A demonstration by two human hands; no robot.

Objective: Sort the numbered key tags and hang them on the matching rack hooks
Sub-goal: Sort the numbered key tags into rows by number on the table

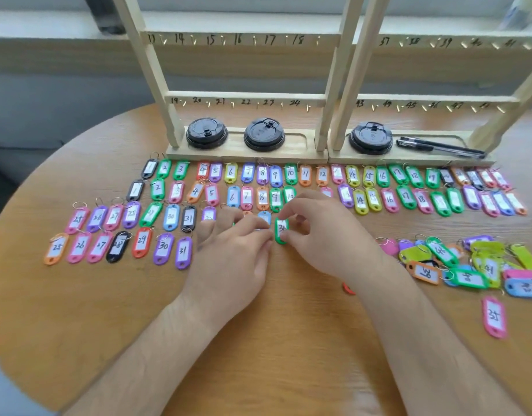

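Mid-desk (258, 340), near side of sorted rows (361, 187): green tag 36 (282, 232), pinched by right grip (319, 232). Left grip (234, 250) released, flat just left of tag. Recommended: lay tag in row line, number up, ring far, neighbours undisturbed.

Round wooden table (78, 310), warm brown, filling the foreground, with a soft sheen along its near edge. Behind it, a long white window sill (48, 28) across the top of the view, bright with pale, even daylight. Below the sill, a grey wall (63, 85) in shade. At far left beside the table, a grey surface (15, 151), too blurred to identify. On the sill, top left, a dark object (104, 16), cropped.
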